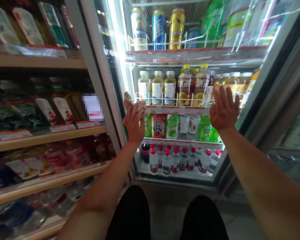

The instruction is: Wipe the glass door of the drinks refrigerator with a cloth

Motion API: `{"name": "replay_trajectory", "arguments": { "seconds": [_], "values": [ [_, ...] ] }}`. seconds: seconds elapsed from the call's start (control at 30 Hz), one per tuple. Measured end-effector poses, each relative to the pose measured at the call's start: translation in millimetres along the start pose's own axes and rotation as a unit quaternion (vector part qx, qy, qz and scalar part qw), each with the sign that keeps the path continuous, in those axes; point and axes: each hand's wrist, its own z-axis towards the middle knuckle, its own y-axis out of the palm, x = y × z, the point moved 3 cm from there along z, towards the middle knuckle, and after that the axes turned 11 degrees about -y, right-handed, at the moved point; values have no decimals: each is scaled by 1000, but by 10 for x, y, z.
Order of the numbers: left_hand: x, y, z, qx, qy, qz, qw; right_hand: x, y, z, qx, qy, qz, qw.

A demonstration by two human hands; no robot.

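Cloth [128, 99] sits bunched in the left hand [135, 126], fingers curled over it — probably so it won't slip — beside the lit cooler's [175, 180] left edge. The right hand [224, 109], fingers spread, is raised in front of the bottles [158, 88]; whether it touches glass, I cannot tell. Labels face outward, presumably for easy reading. Wooden shelves [40, 136] of drinks stand leftward, grey floor [165, 208] below.

And here on the left, light-brown wooden-edged shelves [47, 137] climb in tiers through dim shade, meeting a long grey metal post [96, 76]; right beside it, a tall white light strip [118, 43] blazes, while below, the plain grey floor [165, 206] lies in shadow.
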Motion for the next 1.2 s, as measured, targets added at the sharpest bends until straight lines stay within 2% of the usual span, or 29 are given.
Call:
{"name": "replay_trajectory", "arguments": {
  "seconds": [0.1, 0.17, 0.23, 0.37, 0.43, 0.53, 0.67, 0.73, 0.9, 0.97, 1.1, 1.2],
  "values": [
    [60, 54, -197, -13, 43, -10, 999, -30, -15, 14, -18, 15, 2, 1000],
    [73, 78, -229, -21, 74, -30, 997, -38, -21, 26, -23, 20, 0, 1000],
    [57, 78, -126, -18, 79, -54, 995, -38, -22, 32, -27, 21, 0, 999],
    [50, 52, 259, 16, 43, -67, 997, -35, -25, 34, -35, 26, 11, 999],
    [113, 62, 328, 39, 36, -62, 997, -36, -30, 38, -40, 29, 11, 999],
    [279, 130, 149, 30, 53, -76, 995, -40, -34, 46, -45, 28, 6, 999],
    [435, 222, -153, -49, 98, -97, 989, -27, -27, 41, -47, 25, -4, 999],
    [423, 217, -113, -59, 91, -107, 988, -18, -17, 33, -51, 25, -7, 998],
    [328, 139, 166, 15, 69, -86, 994, -22, -23, 32, -49, 24, -12, 998],
    [334, 147, 141, 4, 70, -93, 993, -30, -35, 40, -58, 31, -6, 998],
    [444, 161, 20, -43, 77, -171, 981, -36, -56, 53, -80, 44, 0, 996],
    [514, 116, 148, -24, 30, -243, 969, -34, -53, 52, -80, 40, 9, 996]
  ]
}}
